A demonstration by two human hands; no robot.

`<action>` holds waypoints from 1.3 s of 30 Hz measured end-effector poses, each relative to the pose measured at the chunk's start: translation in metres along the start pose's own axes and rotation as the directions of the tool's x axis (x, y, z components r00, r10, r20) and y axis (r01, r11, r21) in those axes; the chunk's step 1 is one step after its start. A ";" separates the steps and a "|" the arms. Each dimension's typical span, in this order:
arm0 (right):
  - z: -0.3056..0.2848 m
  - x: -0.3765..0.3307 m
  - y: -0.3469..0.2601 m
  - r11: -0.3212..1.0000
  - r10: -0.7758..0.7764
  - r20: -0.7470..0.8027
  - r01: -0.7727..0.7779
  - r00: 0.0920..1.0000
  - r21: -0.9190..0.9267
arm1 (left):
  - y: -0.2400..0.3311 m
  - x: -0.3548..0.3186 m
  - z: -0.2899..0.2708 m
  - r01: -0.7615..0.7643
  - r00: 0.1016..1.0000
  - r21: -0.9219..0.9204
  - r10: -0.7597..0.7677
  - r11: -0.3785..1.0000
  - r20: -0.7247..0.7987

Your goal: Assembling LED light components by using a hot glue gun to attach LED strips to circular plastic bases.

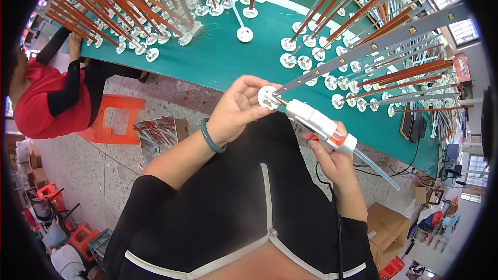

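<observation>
Between the thumb and fingers of my left hand (233, 109) is a round white disc (266, 95), the base of a long LED strip (373, 46). The strip runs up to the far right, small yellow chips spaced along its grey face. My right hand (337, 161) grips a white and orange glue gun (314, 119). Its nozzle points left and meets the spot where strip and disc join; whether it touches cannot be made out. A translucent glue stick (381, 171) sticks out of the gun's back end.
Many similar strips on white discs (288, 44) stand on the green table (218, 62), left and right. One strip base (244, 34) stands apart near the middle. A co-worker in red (57, 98) sits at the left by an orange stool (116, 119). Cables (415, 173) hang at the right.
</observation>
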State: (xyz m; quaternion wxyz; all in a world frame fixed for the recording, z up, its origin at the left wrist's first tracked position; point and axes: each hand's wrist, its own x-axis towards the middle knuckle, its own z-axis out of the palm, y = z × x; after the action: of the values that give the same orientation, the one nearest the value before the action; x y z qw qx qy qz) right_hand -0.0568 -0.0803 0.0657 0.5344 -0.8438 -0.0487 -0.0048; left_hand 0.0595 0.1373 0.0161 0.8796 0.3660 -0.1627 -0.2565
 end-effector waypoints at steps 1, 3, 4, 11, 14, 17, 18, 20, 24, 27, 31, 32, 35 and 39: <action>0.000 0.000 0.002 1.000 0.000 0.002 0.000 1.000 0.000 | 0.000 0.000 0.000 -0.001 1.000 -0.001 0.001 1.000 -0.002; -0.001 -0.001 0.004 0.998 -0.017 -0.003 0.016 1.000 -0.066 | 0.000 0.000 0.000 -0.003 1.000 0.004 0.003 1.000 -0.001; -0.001 -0.001 0.004 0.998 -0.015 -0.004 0.015 1.000 -0.066 | -0.001 0.000 0.000 -0.002 1.000 0.003 0.002 1.000 0.000; 0.000 0.000 0.003 0.990 -0.041 -0.042 0.035 0.998 -0.135 | -0.003 0.002 -0.003 0.013 1.000 -0.016 -0.013 1.000 -0.001; 0.000 -0.001 0.004 0.992 -0.030 -0.051 0.023 0.998 -0.125 | -0.006 0.001 -0.006 0.020 1.000 -0.026 -0.020 0.999 0.003; 0.000 -0.001 0.006 0.993 -0.016 -0.043 0.011 0.999 -0.114 | -0.006 0.000 -0.007 0.031 0.999 -0.049 -0.031 0.998 0.011; 0.000 -0.001 0.007 0.994 -0.011 -0.041 0.007 0.999 -0.105 | -0.006 0.001 -0.007 0.041 0.999 -0.068 -0.040 0.997 0.018; 0.000 0.000 0.009 0.996 -0.027 -0.029 0.024 0.999 -0.091 | -0.005 0.001 -0.006 0.060 0.998 -0.108 -0.056 0.992 0.038; 0.000 0.000 0.010 0.998 -0.063 -0.013 0.063 0.998 -0.031 | -0.007 0.001 -0.011 0.128 0.987 -0.217 -0.103 0.968 0.123; 0.002 0.002 0.009 0.995 -0.068 -0.037 0.070 0.997 0.067 | -0.010 0.001 -0.015 0.171 0.973 -0.281 -0.117 0.944 0.201; -0.001 0.001 0.008 0.998 -0.015 -0.007 0.016 1.000 0.059 | -0.010 0.000 -0.014 0.199 0.963 -0.300 -0.129 0.933 0.236; -0.001 0.001 0.007 0.999 -0.010 -0.005 0.010 1.000 0.052 | -0.011 0.000 -0.014 0.197 0.962 -0.304 -0.124 0.932 0.243; -0.001 0.000 0.011 0.999 -0.032 -0.022 0.032 0.999 0.025 | -0.012 0.001 -0.014 0.194 0.962 -0.304 -0.121 0.933 0.243; -0.001 0.001 0.007 0.997 -0.068 -0.036 0.067 0.997 -0.022 | -0.012 0.001 -0.013 0.181 0.969 -0.288 -0.121 0.940 0.215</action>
State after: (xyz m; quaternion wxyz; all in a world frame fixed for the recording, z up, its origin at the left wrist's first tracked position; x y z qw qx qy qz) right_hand -0.0555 -0.0847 0.0597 0.5259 -0.8470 -0.0673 -0.0390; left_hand 0.0627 0.1369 -0.0010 0.8831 0.2103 -0.1775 -0.3800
